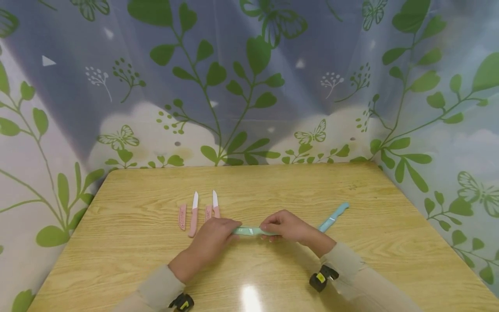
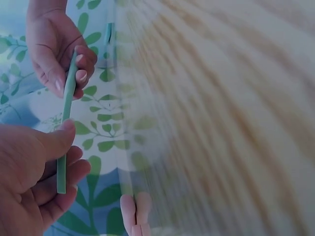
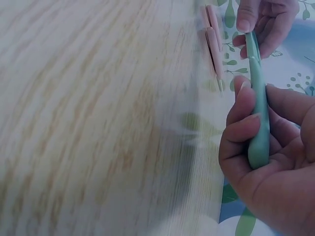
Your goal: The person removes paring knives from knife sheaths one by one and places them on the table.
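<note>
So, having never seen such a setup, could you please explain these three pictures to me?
There is no robot here, only someone working bare-handed. The widest picture comes from a camera worn on the head, looking forward and down; the other two come from small cameras on the wrists, each watching the work close up. The right hand holds a green knife by its handle, while the left hand pinches the sheathed end. On the wood-grained table lie two pink knives with bare white blades, two pink sheaths beside them, and, toward the right, a blue knife partly hidden by the right arm.
</note>
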### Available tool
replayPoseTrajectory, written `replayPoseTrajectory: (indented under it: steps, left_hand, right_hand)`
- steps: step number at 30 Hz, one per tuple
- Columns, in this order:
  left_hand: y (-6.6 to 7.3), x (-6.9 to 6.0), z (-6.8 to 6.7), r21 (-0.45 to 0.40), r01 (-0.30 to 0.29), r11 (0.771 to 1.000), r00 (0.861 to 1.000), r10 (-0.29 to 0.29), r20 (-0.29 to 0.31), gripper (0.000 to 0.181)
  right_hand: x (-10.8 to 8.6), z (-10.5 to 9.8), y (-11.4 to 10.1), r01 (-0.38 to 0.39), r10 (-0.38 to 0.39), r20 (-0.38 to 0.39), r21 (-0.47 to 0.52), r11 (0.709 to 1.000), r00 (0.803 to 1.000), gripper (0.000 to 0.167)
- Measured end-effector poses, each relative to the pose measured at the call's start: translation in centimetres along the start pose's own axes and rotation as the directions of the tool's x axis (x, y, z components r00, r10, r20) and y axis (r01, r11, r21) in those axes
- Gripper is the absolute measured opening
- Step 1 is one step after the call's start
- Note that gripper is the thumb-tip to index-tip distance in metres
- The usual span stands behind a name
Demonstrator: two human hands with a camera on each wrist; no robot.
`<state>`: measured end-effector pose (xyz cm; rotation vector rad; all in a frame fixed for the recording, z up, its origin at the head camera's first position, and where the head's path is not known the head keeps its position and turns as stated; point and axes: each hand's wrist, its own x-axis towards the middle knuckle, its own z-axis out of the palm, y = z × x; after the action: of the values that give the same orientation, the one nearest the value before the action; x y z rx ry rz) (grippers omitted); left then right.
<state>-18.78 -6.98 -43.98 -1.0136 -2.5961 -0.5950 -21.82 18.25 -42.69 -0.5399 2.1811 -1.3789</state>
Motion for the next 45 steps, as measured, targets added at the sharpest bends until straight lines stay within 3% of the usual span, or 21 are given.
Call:
replayPoseTrajectory:
  steps: [8, 17, 23, 25, 27, 29, 33, 36, 40, 45]
  left_hand:
    - [0.7, 0.0, -0.2, 0.017, 0.108, 0.994, 0.994, -0.109, 0.012, 0.025]
    - [0.9, 0.1, -0.2, 0.007, 0.21, 0.978, 0.977, -0.21, 0.034, 0.021]
    - [1.0, 0.1, -0.5, 0.001, 0.233, 0.972, 0.972, -0.233, 0.032, 0.02]
    - [0.9, 0.0, -0.5, 0.003, 0.225, 0.974, 0.974, -0.225, 0.03, 0.02]
    - [0.8, 0.0, -0.5, 0.011, 0.215, 0.977, 0.976, -0.215, 0.028, 0.02]
    - [0.8, -0.1, -0.5, 0.024, 0.197, 0.98, 0.98, -0.198, 0.021, 0.019]
    - [0.7, -0.1, -0.4, 0.046, 0.171, 0.984, 0.985, -0.172, 0.002, 0.018]
    - [0.7, -0.1, -0.3, 0.045, 0.185, 0.982, 0.983, -0.186, 0.001, 0.018]
    - [0.7, -0.1, -0.2, 0.043, 0.219, 0.975, 0.975, -0.22, 0.018, 0.017]
    - [0.6, 0.0, 0.0, 0.066, 0.226, 0.972, 0.973, -0.228, 0.022, 0.015]
  right_hand:
    - [0.1, 0.4, -0.2, 0.052, -0.056, -0.039, -0.098, 0.994, 0.998, 0.026]
    - [0.2, 1.0, -0.5, 0.044, -0.057, -0.085, -0.15, 0.988, 0.995, 0.023]
    - [0.3, 1.4, -0.7, 0.1, -0.131, -0.089, -0.295, 0.95, 0.987, 0.025]
    - [0.3, 1.6, -0.9, 0.122, -0.172, -0.099, -0.382, 0.916, 0.98, 0.031]
    - [0.2, 1.9, -1.0, 0.132, -0.214, -0.112, -0.496, 0.858, 0.97, 0.038]
    - [0.1, 2.1, -1.2, 0.136, -0.262, -0.116, -0.621, 0.772, 0.958, 0.045]
    - [-0.1, 2.6, -1.3, 0.137, -0.366, -0.095, -0.819, 0.558, 0.926, 0.049]
    - [-0.2, 2.9, -1.4, 0.136, -0.433, -0.079, -0.886, 0.443, 0.898, 0.046]
    - [-0.3, 3.3, -1.4, 0.117, -0.466, -0.073, -0.923, 0.367, 0.882, 0.035]
    - [-0.4, 3.8, -1.7, 0.085, -0.464, -0.086, -0.938, 0.336, 0.881, 0.024]
